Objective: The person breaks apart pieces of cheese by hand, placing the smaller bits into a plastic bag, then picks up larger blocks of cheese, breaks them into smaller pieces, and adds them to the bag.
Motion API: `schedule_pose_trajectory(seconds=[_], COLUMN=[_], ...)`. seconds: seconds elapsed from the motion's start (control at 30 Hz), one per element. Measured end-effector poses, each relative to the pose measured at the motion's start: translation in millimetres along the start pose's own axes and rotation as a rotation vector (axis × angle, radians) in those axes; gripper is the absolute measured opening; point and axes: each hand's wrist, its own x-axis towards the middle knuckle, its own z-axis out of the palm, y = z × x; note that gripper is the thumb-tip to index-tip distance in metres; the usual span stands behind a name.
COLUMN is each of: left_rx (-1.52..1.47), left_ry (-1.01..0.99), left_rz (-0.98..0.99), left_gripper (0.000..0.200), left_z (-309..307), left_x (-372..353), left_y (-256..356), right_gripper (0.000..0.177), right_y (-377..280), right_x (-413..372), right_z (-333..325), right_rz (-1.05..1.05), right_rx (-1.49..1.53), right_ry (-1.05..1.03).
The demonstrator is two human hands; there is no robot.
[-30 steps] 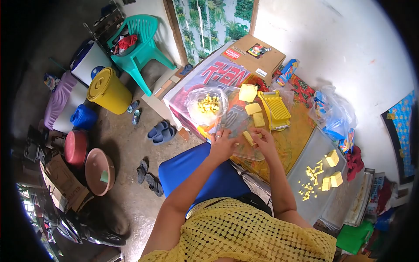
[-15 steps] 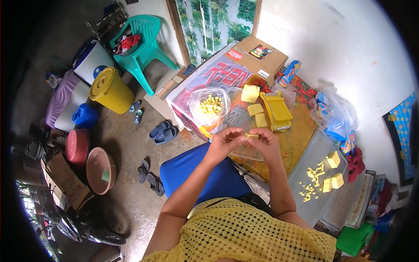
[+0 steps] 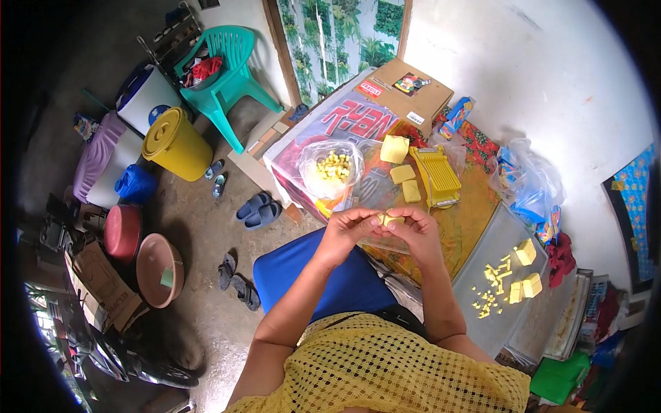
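My left hand [image 3: 348,233] and my right hand [image 3: 414,233] meet over the near edge of the table. Their fingertips pinch a small pale-yellow piece [image 3: 392,219] from both sides. Just beyond, two flat yellow slices [image 3: 406,180] and a thicker yellow block [image 3: 394,149] lie on a clear board. Right of them stands a yellow ridged plastic tool [image 3: 439,176]. A clear plastic-lined bowl [image 3: 308,169] holds several small yellow cubes [image 3: 333,166]. An orange-and-yellow handle [image 3: 328,206] shows beside my left hand.
On a grey surface [image 3: 475,268] to the right lie yellow blocks [image 3: 525,252] and crumbs [image 3: 490,303]. A cardboard box [image 3: 403,89] and a plastic bag [image 3: 527,179] are at the back. A blue seat [image 3: 317,275] is in front of me.
My hands have shifted slightly, and the yellow piece between the fingertips is turned and sits a little lower. The things on the table stay put.
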Motion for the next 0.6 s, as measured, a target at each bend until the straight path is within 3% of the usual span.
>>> schedule_pose_trajectory(seconds=[0.17,0.27,0.47,0.6], left_rx=[-0.365,-0.436,-0.307,-0.373], left_ry=[0.141,0.171,0.139,0.174], left_rz=[-0.147,-0.215,-0.277,-0.303], left_gripper=[0.021,0.022,0.022,0.023], left_z=[-5,-15,-16,0], left_x=[3,11,12,12], left_y=[-3,-11,-15,-7], right_gripper=[0.024,0.025,0.027,0.027], right_y=[-2,-1,6,8], right_x=[0,1,3,2], right_z=[7,5,1,0], right_rz=[0.059,0.057,0.043,0.009], right_rx=[0.158,0.150,0.031,0.017], right_ry=[0.070,0.094,0.111,0.101])
